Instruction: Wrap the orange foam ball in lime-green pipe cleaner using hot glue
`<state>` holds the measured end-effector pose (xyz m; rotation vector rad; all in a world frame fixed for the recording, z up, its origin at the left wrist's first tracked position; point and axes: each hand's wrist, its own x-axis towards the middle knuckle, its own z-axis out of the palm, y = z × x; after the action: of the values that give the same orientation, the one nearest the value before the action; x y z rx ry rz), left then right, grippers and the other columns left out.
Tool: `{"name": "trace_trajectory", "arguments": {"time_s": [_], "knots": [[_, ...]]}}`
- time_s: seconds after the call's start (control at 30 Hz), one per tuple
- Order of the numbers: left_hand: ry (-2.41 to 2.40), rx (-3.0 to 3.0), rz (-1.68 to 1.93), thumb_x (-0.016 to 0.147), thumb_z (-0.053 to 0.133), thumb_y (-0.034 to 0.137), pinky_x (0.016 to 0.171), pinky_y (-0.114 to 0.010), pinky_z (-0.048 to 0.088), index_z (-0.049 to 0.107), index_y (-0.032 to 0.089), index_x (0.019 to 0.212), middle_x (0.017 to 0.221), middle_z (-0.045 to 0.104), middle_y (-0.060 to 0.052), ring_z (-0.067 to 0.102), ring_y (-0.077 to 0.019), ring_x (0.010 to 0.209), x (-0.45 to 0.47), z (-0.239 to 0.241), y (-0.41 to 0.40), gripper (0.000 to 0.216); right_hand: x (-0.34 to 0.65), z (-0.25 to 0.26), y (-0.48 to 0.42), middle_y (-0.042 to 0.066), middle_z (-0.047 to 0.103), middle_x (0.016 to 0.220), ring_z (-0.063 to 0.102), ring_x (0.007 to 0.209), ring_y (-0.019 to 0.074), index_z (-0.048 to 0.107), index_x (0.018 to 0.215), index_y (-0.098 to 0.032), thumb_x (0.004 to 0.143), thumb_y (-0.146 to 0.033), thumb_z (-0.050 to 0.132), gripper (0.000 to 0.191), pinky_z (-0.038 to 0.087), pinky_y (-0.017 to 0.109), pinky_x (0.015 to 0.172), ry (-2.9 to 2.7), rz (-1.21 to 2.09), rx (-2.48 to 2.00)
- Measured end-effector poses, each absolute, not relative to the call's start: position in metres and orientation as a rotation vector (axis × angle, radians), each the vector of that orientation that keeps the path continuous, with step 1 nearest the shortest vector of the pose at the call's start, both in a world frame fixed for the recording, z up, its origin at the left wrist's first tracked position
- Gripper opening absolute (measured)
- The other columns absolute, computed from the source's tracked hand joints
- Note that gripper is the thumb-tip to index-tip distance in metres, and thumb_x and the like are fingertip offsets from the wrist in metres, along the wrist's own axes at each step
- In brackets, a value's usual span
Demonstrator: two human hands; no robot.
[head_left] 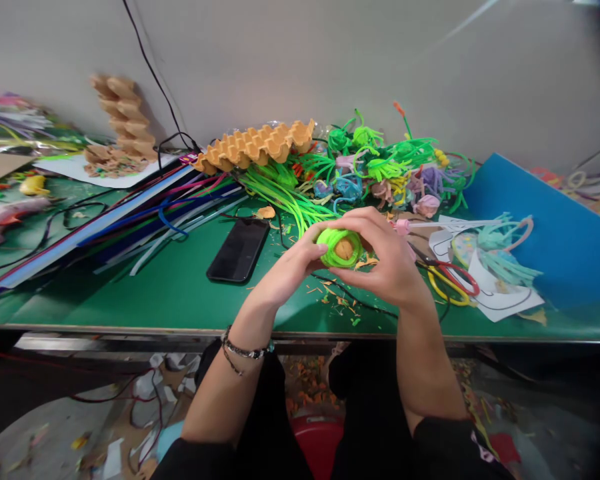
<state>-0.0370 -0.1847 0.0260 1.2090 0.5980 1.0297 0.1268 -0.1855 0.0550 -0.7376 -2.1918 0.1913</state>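
Observation:
Both my hands grip a small cup-shaped piece wound in bright green pipe cleaner (331,257), its tan cardboard-like middle facing up. My left hand (300,260) closes round its left side, with the thumb pressed on the green coils. From the right, my right hand (387,257) curves its fingers over the top and sets its thumb below. A bundle of loose green pipe cleaners (285,197) lies just behind my hands. To the left of them rests a black phone (239,250). Scissors (453,280) with red and yellow handles lie right of my right hand.
Egg-carton card (255,147) leans over coloured strips (105,227) at the back left. A heap of pipe-cleaner pieces (380,167) stands by the wall. On the right are a blue board (545,233) and white paper (510,303). A pink glue gun (5,217) lies far left.

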Motion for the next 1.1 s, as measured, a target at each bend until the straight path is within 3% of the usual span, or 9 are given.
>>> {"name": "trace_trajectory", "arguments": {"time_s": [0.17,0.33,0.57,0.7,0.87,1.1], "knots": [[0.721,1.482,1.027,0.077,0.048,0.034,0.103,-0.038,0.038,0.053,0.018,0.116,0.134,0.053,-0.005,0.043,-0.0262,0.129,-0.046,0.027,-0.185,0.042,0.129,0.057,-0.187,0.005,0.056,0.118,0.052,0.114,0.0221,0.052,0.121,-0.028,0.074,-0.016,0.064,0.050,0.044,0.041,0.099,-2.315,0.264,-0.698],[0.738,1.616,1.045,0.077,0.046,0.031,0.110,-0.035,0.031,0.055,0.018,0.114,0.130,0.057,-0.005,0.044,-0.0225,0.129,-0.048,0.027,-0.186,0.040,0.128,0.057,-0.187,0.004,0.056,0.119,0.052,0.114,0.0219,0.051,0.126,-0.029,0.077,-0.013,0.060,0.052,0.042,0.042,0.099,-2.378,0.248,-0.673],[0.732,1.435,1.038,0.075,0.047,0.028,0.094,-0.033,0.045,0.055,0.020,0.118,0.129,0.056,-0.004,0.051,-0.0222,0.118,-0.046,0.022,-0.183,0.044,0.128,0.057,-0.188,0.007,0.054,0.115,0.052,0.113,0.0217,0.052,0.122,-0.024,0.077,-0.020,0.063,0.047,0.044,0.041,0.097,-2.289,0.256,-0.690],[0.660,1.187,0.999,0.070,0.055,0.029,0.080,-0.031,0.051,0.053,0.021,0.119,0.114,0.061,-0.004,0.058,-0.0194,0.098,-0.045,0.027,-0.184,0.050,0.128,0.059,-0.189,0.005,0.058,0.107,0.055,0.102,0.0194,0.058,0.110,-0.024,0.081,-0.030,0.063,0.030,0.049,0.035,0.082,-2.079,0.288,-0.721],[0.603,1.167,1.065,0.067,0.060,0.020,0.067,-0.020,0.047,0.059,0.022,0.106,0.104,0.060,0.000,0.056,-0.0112,0.084,-0.045,0.031,-0.185,0.040,0.125,0.059,-0.191,0.001,0.059,0.084,0.054,0.077,0.0127,0.062,0.087,-0.022,0.085,-0.025,0.059,0.005,0.044,0.026,0.061,-1.902,0.240,-0.770],[0.520,1.203,1.218,0.065,0.063,0.013,0.072,-0.021,0.047,0.058,0.021,0.097,0.094,0.060,0.001,0.057,-0.0110,0.085,-0.042,0.028,-0.183,0.033,0.117,0.054,-0.195,-0.004,0.053,0.070,0.048,0.062,0.0081,0.057,0.073,-0.020,0.081,-0.018,0.063,0.011,0.037,0.023,0.051,-1.746,0.390,-0.780]]}}
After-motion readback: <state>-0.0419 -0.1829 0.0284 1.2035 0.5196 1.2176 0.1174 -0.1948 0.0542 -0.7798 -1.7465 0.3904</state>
